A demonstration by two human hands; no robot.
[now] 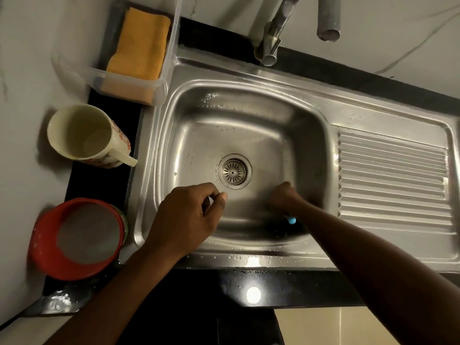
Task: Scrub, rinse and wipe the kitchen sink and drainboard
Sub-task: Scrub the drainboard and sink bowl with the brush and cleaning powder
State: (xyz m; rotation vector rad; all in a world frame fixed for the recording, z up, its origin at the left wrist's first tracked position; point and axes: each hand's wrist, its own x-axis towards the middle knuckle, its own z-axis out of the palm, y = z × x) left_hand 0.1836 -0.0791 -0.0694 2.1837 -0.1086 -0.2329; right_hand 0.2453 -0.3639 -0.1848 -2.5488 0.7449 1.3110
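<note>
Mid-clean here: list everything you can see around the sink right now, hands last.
sink basin: one, steel, centre, dotted with droplets
drain strainer: one, steel, basin floor
drainboard: one, ribbed steel, right of basin
tap: one, steel, behind basin
pipe: one, grey, right of tap
clear container: one, top left
orange cloth: one, folded inside container
mug: one, cream with red pattern, left of basin
red bowl: one, near left
countertop: black, around sink
blue-ended tool: one, mostly hidden
left hand: fingers curled, holding nothing, basin's near left
right hand: blurred, grips the tool in basin
</note>
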